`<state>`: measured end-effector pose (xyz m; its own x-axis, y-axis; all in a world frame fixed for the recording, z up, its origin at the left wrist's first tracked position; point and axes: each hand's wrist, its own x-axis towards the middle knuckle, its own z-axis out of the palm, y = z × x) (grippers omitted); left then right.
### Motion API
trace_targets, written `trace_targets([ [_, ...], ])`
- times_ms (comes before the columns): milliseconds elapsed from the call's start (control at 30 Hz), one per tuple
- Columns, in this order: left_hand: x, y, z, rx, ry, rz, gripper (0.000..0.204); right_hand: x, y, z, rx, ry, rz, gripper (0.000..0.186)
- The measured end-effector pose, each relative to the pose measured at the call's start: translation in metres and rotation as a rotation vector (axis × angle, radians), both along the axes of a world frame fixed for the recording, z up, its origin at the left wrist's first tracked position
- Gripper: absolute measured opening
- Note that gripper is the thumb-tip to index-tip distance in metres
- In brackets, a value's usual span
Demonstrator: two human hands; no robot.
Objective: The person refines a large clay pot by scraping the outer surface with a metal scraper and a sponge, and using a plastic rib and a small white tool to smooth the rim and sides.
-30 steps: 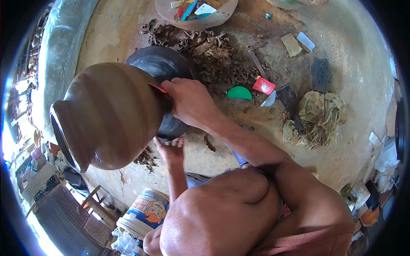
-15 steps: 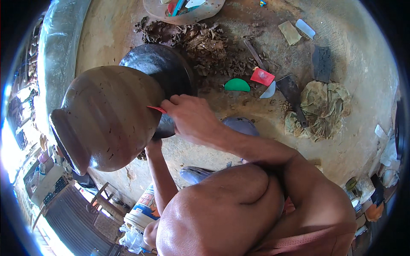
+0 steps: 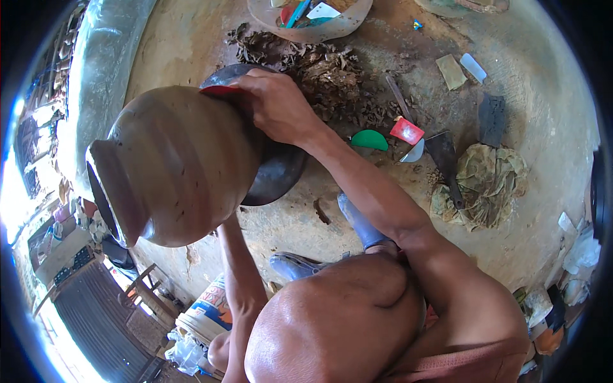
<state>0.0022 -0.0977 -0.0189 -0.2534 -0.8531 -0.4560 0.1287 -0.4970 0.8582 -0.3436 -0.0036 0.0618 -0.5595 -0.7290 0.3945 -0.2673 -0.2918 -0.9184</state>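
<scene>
A large brown clay pot (image 3: 185,166) lies tilted at the left, its wide rim facing left. My right hand (image 3: 278,105) pinches a thin red scraper (image 3: 223,92) against the upper side of the pot's round body. From below, my left forearm (image 3: 241,271) reaches up to the pot's underside. The pot hides the fingers of that hand, so their grip does not show. Behind the pot, partly covered by it, is a dark, shiny round base (image 3: 278,179).
Clay scraps (image 3: 329,76) lie beyond the pot. To the right are a green scraper (image 3: 370,140), a red rectangular piece (image 3: 407,131), a broad-bladed scraper (image 3: 444,156) and a crumpled cloth (image 3: 495,172). A tub of tools (image 3: 357,19) stands at the far side. My shoe (image 3: 294,264) is near the pot.
My right hand has moved up and slightly left along the pot with the red scraper. More of the scraper shows now. The whole view has shifted a little.
</scene>
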Motion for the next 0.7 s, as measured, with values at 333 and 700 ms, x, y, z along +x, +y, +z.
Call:
trace_targets([
  [333, -0.081, 0.178, 0.02, 0.519, 0.014, 0.015, 0.074, 0.01, 0.032, 0.015, 0.014, -0.055, -0.094, 0.043],
  [700, -0.069, 0.108, 0.002, -0.004, -0.023, 0.476, 0.071, 0.034, 0.031, 0.024, -0.015, -0.098, -0.126, 0.047],
])
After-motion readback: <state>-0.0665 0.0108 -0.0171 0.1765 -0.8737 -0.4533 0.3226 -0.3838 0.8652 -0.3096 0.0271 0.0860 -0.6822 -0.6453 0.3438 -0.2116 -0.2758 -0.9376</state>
